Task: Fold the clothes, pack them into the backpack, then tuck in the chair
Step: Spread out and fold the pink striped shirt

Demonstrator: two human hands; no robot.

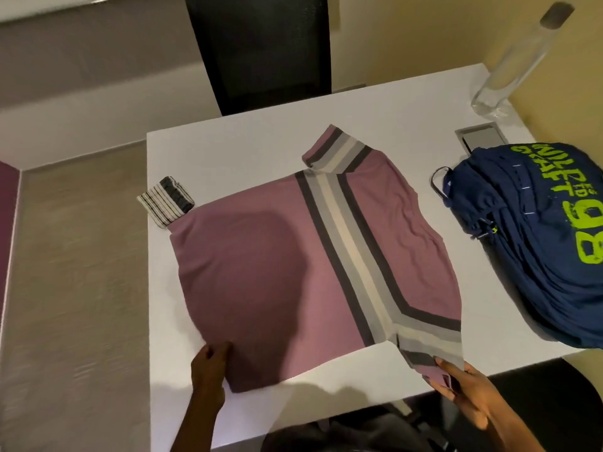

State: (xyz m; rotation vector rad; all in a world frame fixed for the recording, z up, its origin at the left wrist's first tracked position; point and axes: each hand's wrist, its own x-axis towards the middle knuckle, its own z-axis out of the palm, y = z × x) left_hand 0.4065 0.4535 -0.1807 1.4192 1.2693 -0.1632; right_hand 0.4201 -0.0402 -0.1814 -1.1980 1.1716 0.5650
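Left hand and right hand grip the mauve shirt between a folded striped cloth and navy backpack.

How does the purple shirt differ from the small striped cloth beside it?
The shirt lies spread out flat; the cloth is folded into a small bundle. The shirt is far larger than the cloth. The shirt is mauve with one broad striped band; the cloth is pale with thin dark lines. The left hand and right hand hold the shirt; neither touches the cloth. Both lie on the table.
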